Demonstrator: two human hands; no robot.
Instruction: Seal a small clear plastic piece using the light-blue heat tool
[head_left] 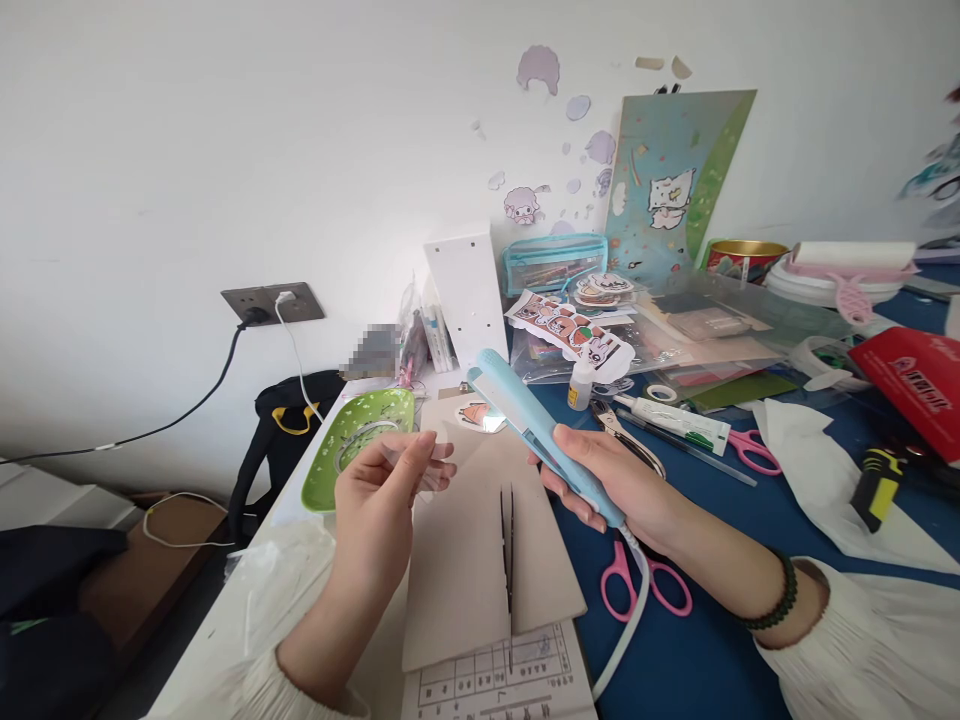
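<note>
My right hand (600,475) is wrapped round a light blue mini hair straightener (536,415), tilted with its plates pointing up and left and a white cord trailing from its lower end. In a pinch, my left hand (390,485) holds a small piece of clear plastic film (433,478), partly hidden by the fingers. Between and below the hands lies a beige board (457,560). Dark tweezers (508,560) rest on it, and a sticker-like cutout (480,414) lies at its far end. Pink-handled scissors (619,585) lie under the cord.
A green tray (319,480) stands left of the board, and a printed sheet (450,690) lies beneath it. Behind are a small glue bottle (579,385), a white tube (675,422) and a strip of cutouts (566,330). A yellow-black cutter (877,487) lies right.
</note>
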